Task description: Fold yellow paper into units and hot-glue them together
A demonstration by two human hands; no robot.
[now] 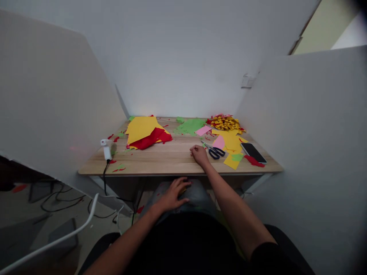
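Note:
My left hand (175, 194) lies on my lap with its fingers stretched out and the thumb apart. A small bit of yellow paper (182, 190) shows between thumb and fingers; it seems to lie on my trousers. On the table near its front edge rests my right hand (200, 155), fingers curled in; whatever they may hold is hidden. Just right of that hand are dark-handled scissors (216, 152), lying beside a pink paper piece (218, 142) and yellow paper sheets (231, 141).
Yellow sheets (142, 128) and crumpled red paper (150, 139) lie at left, green paper (191, 126) at the back. A pile of folded yellow pieces (226, 123) sits back right, a phone (254, 152) at right. A white corded device (107, 150) stands front left. Partitions flank the table.

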